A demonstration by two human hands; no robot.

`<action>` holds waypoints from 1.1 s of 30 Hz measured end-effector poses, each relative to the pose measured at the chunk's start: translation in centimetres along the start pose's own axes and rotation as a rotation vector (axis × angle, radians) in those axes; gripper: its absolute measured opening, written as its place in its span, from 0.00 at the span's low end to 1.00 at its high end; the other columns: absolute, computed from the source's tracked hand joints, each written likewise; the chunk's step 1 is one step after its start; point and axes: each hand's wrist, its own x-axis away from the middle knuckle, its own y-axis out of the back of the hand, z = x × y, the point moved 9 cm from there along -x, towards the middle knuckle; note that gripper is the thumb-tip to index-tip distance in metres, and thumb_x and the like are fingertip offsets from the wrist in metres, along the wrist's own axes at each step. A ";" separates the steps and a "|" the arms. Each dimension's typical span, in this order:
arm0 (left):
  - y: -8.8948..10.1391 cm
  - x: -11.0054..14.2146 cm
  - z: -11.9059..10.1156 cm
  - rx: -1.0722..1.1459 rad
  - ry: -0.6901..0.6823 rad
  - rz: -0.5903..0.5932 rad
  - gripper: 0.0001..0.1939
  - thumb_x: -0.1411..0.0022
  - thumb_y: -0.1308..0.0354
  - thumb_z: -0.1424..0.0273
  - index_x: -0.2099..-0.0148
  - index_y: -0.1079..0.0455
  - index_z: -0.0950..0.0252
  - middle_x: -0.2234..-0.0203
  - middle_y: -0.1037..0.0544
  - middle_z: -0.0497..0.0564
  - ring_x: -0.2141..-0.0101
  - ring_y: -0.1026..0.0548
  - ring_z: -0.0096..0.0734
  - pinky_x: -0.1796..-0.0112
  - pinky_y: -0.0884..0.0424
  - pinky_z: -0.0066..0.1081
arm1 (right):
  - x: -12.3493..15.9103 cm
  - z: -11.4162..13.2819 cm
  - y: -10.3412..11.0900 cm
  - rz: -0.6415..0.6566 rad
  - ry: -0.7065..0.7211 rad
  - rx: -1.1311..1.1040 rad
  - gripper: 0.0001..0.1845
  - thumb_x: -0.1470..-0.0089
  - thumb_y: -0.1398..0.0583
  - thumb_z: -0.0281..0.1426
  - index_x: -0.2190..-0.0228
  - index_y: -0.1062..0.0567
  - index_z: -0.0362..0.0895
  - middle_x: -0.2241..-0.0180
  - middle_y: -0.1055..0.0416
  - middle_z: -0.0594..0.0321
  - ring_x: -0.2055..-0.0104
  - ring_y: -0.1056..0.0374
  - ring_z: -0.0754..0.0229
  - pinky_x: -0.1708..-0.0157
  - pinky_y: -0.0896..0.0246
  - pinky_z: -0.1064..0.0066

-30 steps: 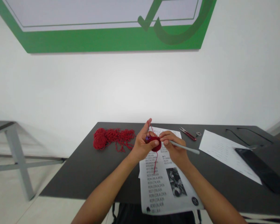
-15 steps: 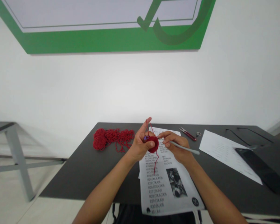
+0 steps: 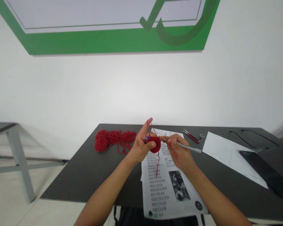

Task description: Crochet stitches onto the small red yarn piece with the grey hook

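Note:
My left hand [image 3: 142,145] pinches a small round red crochet piece [image 3: 155,144] between thumb and fingers. Its index finger points up, with a strand of red yarn [image 3: 153,127] looped over it. A purple stitch marker [image 3: 147,137] sits at the piece's left edge. My right hand [image 3: 178,150] grips a crochet hook [image 3: 189,147] with a grey handle, and the hook's metal end reaches the top right edge of the piece. From the piece a red yarn tail [image 3: 158,164] hangs down over a printed pattern sheet [image 3: 155,188].
Left on the dark table [image 3: 85,175] lies a loose heap of red yarn [image 3: 102,141]. To the right are small red-handled scissors [image 3: 191,136], a metal ring [image 3: 201,136], another paper sheet [image 3: 231,157], eyeglasses [image 3: 242,139] and a black phone [image 3: 261,169]. A white wall [image 3: 141,88] stands behind.
My right hand has turned slightly and its fingers have shifted on the hook, whose handle lies a little higher. My left hand keeps its hold on the red piece. The view has moved slightly.

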 end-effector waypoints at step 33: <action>-0.8 0.5 0.8 0.278 0.195 -0.009 0.44 0.47 0.25 0.67 0.32 0.39 0.56 0.76 0.31 0.39 0.82 0.41 0.17 0.79 0.41 0.20 | 1.1 1.5 -0.8 0.057 0.201 0.363 0.11 0.39 0.37 0.45 0.67 0.23 0.52 0.53 0.18 0.59 0.50 0.24 0.49 0.45 0.34 0.51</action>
